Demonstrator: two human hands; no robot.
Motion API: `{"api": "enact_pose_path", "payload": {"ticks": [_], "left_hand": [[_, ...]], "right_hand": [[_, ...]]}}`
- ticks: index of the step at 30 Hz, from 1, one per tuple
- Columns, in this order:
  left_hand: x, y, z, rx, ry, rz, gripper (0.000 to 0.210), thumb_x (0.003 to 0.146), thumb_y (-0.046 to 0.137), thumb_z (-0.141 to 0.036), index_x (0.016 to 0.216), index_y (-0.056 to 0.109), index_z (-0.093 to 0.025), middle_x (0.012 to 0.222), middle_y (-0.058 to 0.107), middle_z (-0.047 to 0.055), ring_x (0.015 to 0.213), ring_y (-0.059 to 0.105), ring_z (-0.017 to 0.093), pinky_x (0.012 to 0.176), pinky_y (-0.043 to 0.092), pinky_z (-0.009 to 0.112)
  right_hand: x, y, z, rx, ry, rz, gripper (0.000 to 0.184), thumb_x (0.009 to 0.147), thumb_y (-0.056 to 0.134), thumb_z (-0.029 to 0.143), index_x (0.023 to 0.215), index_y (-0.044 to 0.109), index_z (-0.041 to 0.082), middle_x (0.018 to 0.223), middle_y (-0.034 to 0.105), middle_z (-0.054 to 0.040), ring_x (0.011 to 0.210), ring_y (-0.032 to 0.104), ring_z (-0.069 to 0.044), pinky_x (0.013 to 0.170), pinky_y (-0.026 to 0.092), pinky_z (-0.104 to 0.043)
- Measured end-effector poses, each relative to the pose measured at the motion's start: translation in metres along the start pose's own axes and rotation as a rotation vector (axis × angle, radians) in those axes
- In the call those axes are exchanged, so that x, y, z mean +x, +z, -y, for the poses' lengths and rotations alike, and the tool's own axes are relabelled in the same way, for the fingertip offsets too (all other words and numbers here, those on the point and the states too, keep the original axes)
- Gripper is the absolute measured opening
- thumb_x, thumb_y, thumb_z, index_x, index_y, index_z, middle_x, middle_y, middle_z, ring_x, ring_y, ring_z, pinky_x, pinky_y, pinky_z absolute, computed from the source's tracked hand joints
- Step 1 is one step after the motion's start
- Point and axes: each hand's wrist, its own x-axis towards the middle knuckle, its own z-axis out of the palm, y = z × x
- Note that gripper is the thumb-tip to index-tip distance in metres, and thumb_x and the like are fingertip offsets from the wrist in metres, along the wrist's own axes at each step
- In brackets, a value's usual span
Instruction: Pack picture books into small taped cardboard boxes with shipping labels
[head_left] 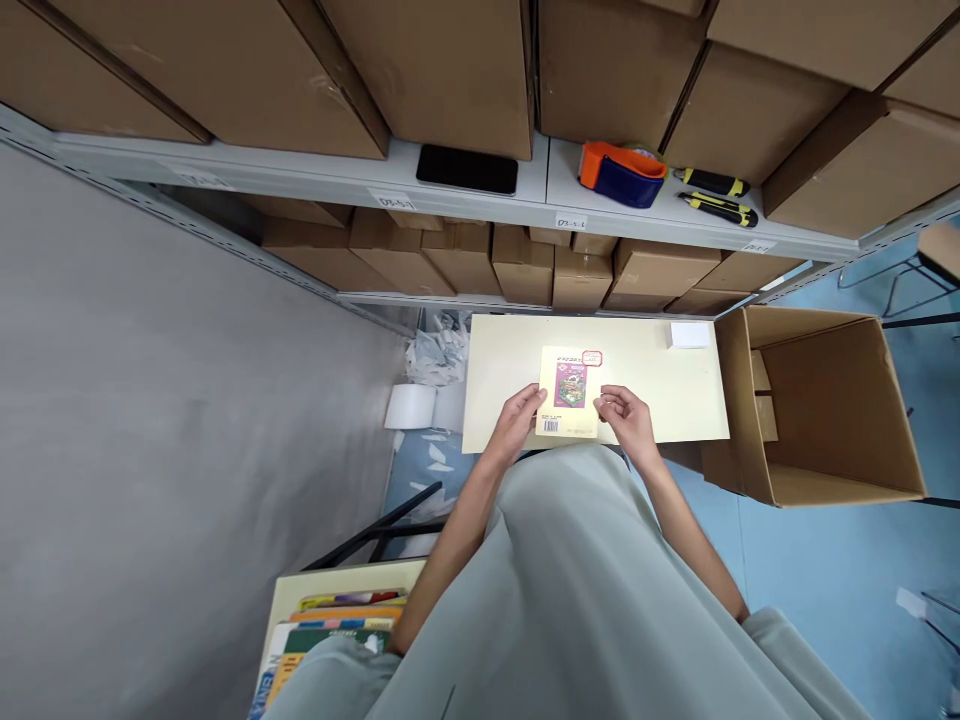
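Observation:
A pale yellow book (547,390) with a pink picture, a red-framed label and a barcode lies face up over the cream table (645,390). My left hand (519,420) grips its left edge, thumb on top and fingers beneath. At the right edge, the thumb and fingers of my right hand (624,415) are pinched together, touching or very close to the book. Whether they hold that edge or something small is too fine to make out. Toward the table's back right corner sits a small white box or stack of labels (688,335).
An open cardboard box (840,400) stands right of the table. Shelves ahead hold cartons (450,70), a black phone (466,170), a tape dispenser (622,175) and two utility knives (716,195). White rolls (410,407) are at left; stacked books (337,630) lie lower left.

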Motion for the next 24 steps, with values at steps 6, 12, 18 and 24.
{"api": "enact_pose_path", "payload": {"ticks": [6, 12, 18, 24], "left_hand": [[0.0, -0.001, -0.005, 0.073, 0.009, 0.026, 0.06, 0.083, 0.084, -0.066, 0.119, 0.08, -0.018, 0.118, 0.083, 0.01, 0.106, 0.077, 0.03, 0.087, 0.061, 0.033], [0.001, 0.003, -0.005, 0.099, 0.065, -0.005, 0.058, 0.082, 0.086, -0.064, 0.115, 0.083, -0.016, 0.119, 0.084, 0.011, 0.11, 0.078, 0.032, 0.09, 0.063, 0.036], [0.001, 0.023, 0.004, 0.258, 0.236, -0.015, 0.058, 0.088, 0.08, -0.061, 0.127, 0.081, -0.017, 0.13, 0.082, 0.011, 0.12, 0.078, 0.034, 0.101, 0.066, 0.044], [-0.002, 0.02, -0.001, 0.484, 0.398, 0.088, 0.042, 0.096, 0.073, -0.047, 0.13, 0.082, -0.024, 0.15, 0.072, 0.011, 0.14, 0.068, 0.032, 0.11, 0.064, 0.044]], "right_hand": [[-0.003, 0.001, -0.001, -0.031, -0.031, -0.048, 0.048, 0.081, 0.084, 0.059, 0.109, 0.074, 0.021, 0.094, 0.074, -0.0057, 0.078, 0.066, -0.018, 0.077, 0.059, -0.035], [-0.008, 0.001, 0.006, -0.199, -0.115, -0.091, 0.048, 0.087, 0.08, 0.058, 0.119, 0.074, 0.022, 0.122, 0.074, -0.0129, 0.097, 0.073, -0.024, 0.082, 0.063, -0.038], [-0.021, 0.035, 0.016, -0.073, -0.162, 0.037, 0.06, 0.093, 0.077, 0.063, 0.14, 0.066, 0.028, 0.15, 0.066, -0.0142, 0.136, 0.066, -0.031, 0.1, 0.064, -0.043], [-0.012, 0.048, 0.011, 0.099, -0.104, -0.009, 0.056, 0.092, 0.074, 0.067, 0.129, 0.071, 0.025, 0.132, 0.078, -0.0107, 0.118, 0.075, -0.031, 0.1, 0.065, -0.045]]}}
